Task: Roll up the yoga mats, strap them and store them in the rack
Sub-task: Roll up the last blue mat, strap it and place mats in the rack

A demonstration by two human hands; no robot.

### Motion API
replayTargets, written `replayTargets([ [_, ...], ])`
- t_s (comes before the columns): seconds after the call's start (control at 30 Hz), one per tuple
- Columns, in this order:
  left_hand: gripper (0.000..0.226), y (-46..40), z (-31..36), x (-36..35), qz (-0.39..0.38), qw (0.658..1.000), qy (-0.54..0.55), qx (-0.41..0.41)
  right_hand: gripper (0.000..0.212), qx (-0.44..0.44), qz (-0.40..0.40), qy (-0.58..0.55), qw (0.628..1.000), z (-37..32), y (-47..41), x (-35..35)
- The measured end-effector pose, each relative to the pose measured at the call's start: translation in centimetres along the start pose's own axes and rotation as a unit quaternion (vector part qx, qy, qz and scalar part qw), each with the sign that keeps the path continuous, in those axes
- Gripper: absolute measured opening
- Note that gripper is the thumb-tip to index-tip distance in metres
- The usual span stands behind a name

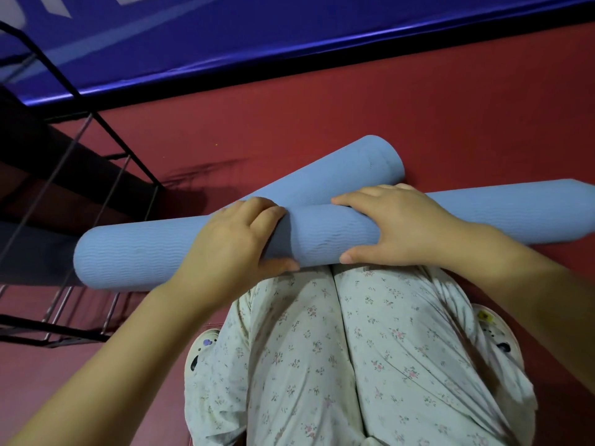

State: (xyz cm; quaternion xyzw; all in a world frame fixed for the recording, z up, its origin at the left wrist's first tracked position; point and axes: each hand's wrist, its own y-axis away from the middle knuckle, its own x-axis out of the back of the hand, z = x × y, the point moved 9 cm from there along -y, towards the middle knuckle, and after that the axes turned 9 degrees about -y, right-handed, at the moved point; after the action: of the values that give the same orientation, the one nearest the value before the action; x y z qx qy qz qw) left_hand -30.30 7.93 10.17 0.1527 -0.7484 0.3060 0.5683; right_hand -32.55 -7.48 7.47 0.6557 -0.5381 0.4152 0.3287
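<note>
near mat (154,255): i see it rolled, lying crosswise over the knees, its left end beside the rack (80,175).
left hand (235,239): fingers curled over the near mat's top, thumb beneath.
right hand (399,226): fingers wrapped over the near mat, thumb on its front edge.
second mat (338,175): rolled, angled behind and touching the near mat.
floor (418,117): open red floor beyond the near mat.
</note>
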Motion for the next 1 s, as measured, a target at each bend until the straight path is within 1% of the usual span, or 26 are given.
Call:
replayTargets([
  [0.07,0.084,0.3,0.4,-1.0,-0.034,0.999,-0.036,-0.012,0.090,-0.006,-0.017,0.027,0.999,0.0,0.0,-0.4],
  [0.17,0.089,0.6,0.4,-1.3,-0.038,0.998,-0.043,-0.010,0.100,-0.011,-0.035,0.073,0.997,-0.5,-0.2,-1.0],
  [0.27,0.082,0.1,0.0,-0.4,-0.017,1.000,-0.009,0.010,0.089,-0.014,-0.028,0.078,0.996,-1.2,-0.9,-0.3],
  [0.37,0.072,-0.6,0.0,0.9,-0.016,1.000,-0.015,0.018,0.078,-0.001,-0.021,0.093,0.995,-2.1,-1.0,0.9],
  [0.47,0.064,-0.3,0.5,3.0,-0.015,1.000,-0.026,0.003,0.076,0.007,-0.015,0.088,0.996,-3.1,0.4,2.2],
  [0.6,0.062,1.6,2.2,7.1,-0.009,1.000,-0.016,-0.015,0.075,0.017,-0.015,0.054,0.998,-5.0,3.6,4.0],
  [0.77,0.059,4.1,4.4,9.2,-0.048,0.998,0.021,-0.040,0.072,0.020,-0.062,0.004,0.998,-6.5,7.1,3.8],
  [0.87,0.061,5.2,5.5,7.7,-0.083,0.995,0.035,-0.033,0.071,-0.002,-0.105,-0.022,0.994,-5.9,8.1,1.9],
  [0.93,0.062,6.0,6.0,5.8,-0.119,0.992,0.039,-0.027,0.070,-0.010,-0.129,-0.034,0.991,-5.3,8.2,0.1],
  [1.0,0.061,6.4,5.6,4.3,-0.145,0.988,0.058,-0.011,0.072,-0.012,-0.144,-0.049,0.988,-4.8,7.9,-1.3],
])
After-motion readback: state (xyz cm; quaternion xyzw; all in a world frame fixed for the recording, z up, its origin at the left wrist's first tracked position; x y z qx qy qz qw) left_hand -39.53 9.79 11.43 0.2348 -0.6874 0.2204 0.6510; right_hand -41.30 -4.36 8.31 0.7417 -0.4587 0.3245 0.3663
